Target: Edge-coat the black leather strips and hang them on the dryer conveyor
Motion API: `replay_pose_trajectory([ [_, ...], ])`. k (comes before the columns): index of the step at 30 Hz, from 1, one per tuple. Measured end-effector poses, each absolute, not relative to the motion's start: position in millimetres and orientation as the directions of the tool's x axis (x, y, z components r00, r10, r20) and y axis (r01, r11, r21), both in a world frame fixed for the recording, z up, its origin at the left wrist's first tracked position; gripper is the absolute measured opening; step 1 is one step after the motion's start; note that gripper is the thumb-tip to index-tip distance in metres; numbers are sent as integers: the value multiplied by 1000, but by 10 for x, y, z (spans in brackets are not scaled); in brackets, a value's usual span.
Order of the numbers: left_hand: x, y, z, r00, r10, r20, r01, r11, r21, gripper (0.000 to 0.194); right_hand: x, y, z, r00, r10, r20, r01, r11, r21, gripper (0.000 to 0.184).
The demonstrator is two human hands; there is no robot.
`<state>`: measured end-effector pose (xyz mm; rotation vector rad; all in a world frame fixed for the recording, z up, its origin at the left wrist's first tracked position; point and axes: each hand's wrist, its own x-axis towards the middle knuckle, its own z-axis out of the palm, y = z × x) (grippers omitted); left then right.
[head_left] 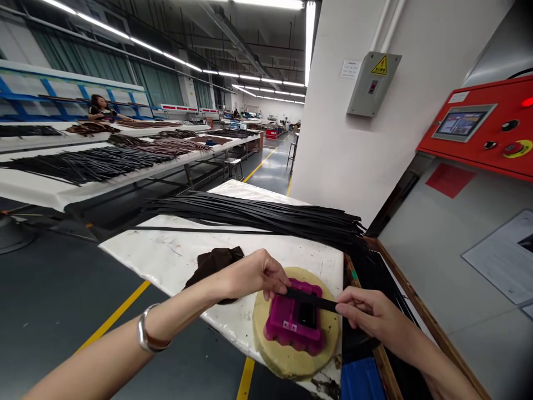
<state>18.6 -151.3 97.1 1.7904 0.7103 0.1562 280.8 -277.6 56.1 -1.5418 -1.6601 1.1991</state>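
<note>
A short length of black strap (pixel 312 300) is stretched between my hands. My left hand (pixel 268 278) pinches one end, and my right hand (pixel 364 311) pinches the other. Just beneath the strap lies a magenta block with scalloped sides (pixel 287 322), which has a dark recess in its top. It rests on a round yellowish pad (pixel 270 355) at the table's near corner. Close to my left forearm is a crumpled dark brown cloth (pixel 214 266). I cannot tell whether the strap touches the block.
A thick bundle of long black straps (pixel 258 214) lies across the white table (pixel 166 250). To the right stand a red control panel (pixel 478 128) and a wooden-edged bin (pixel 395 355) holding black strips. Farther left, a person (pixel 100 108) sits behind long tables of straps.
</note>
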Motion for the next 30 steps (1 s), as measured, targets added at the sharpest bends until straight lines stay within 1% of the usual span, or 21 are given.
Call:
replay_pose_trajectory([
  [2,184,-1513,928,799,550,-244,404,-190,895,30,2769,-2795,537,-175,977,-124,476,-26,-879,34],
  [5,218,-1566,857,804,559,-202,425,-303,853,26,2662,-2818,497,-163,986,-34,516,56,-855,31],
  [7,224,-1617,793,809,573,-131,407,-385,828,23,2613,-2848,446,-140,990,20,569,97,-817,31],
  [11,199,-1718,643,803,593,57,349,-547,761,19,2583,-2929,305,-115,982,150,666,188,-721,25],
  [14,178,-1772,568,801,583,138,330,-622,710,14,2558,-2960,211,-123,961,249,719,259,-645,21],
  [18,156,-1807,563,817,558,146,363,-694,622,13,2509,-2947,125,-148,930,336,772,321,-548,19],
  [21,148,-1822,580,823,548,151,376,-724,579,15,2494,-2937,79,-159,912,379,787,349,-509,17],
  [26,183,-1848,574,828,540,148,377,-734,565,17,2553,-2965,50,-171,915,366,799,346,-492,18],
  [30,223,-1865,588,839,522,152,351,-734,582,16,2607,-3002,68,-159,919,361,807,332,-489,19],
])
